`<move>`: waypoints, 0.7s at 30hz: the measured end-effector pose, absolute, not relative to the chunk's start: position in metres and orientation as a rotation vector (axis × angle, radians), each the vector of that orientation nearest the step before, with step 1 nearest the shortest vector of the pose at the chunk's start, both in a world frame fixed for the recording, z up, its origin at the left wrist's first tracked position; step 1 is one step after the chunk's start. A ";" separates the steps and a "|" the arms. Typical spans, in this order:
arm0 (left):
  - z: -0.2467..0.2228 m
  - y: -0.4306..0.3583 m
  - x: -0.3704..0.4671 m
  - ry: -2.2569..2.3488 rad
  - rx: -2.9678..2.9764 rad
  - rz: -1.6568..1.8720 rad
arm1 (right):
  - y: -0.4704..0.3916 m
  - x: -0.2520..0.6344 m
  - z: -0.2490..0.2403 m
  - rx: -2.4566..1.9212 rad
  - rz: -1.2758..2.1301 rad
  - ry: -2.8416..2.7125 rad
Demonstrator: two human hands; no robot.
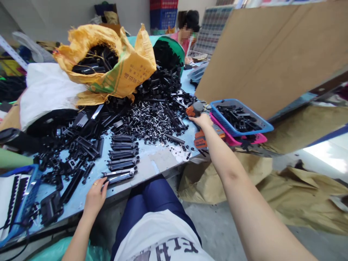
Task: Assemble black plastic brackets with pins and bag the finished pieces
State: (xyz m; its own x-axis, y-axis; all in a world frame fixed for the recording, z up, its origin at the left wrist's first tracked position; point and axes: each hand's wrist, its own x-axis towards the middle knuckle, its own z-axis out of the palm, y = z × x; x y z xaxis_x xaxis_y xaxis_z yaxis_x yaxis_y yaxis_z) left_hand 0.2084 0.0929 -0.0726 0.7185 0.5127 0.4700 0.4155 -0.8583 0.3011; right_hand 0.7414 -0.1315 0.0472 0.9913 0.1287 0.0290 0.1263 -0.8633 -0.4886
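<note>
My left hand [95,194] is at the table's front edge, its thumb and fingertips closed at the near end of a row of black plastic parts [123,155]. The nearest part [121,177] touches those fingertips. Farther right, my right hand [201,119] is on an orange and grey power tool [200,139], with its fingers at the tool's upper end. Between the hands, behind the row, lies a heap of small silvery screws and black pieces [152,117]. White round discs [179,153] lie near the front edge.
A yellow sack [130,72] of black parts stands at the back left. Right of the tool, a blue basket [261,125] rests on a pink one [261,138]. Large cardboard [277,47] stands behind. A blue tray [34,181] sits far left. Another person [186,36] sits across the table.
</note>
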 end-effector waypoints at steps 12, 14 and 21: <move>-0.058 0.051 0.226 1.199 2.458 0.983 | 0.046 0.550 0.012 -2.047 -0.009 -1.799; -0.052 0.026 0.231 1.193 2.439 1.034 | 0.088 0.524 0.005 -2.046 0.034 -1.910; -0.097 -0.033 0.154 1.487 2.463 0.803 | 0.115 0.483 -0.010 -1.919 -0.028 -2.146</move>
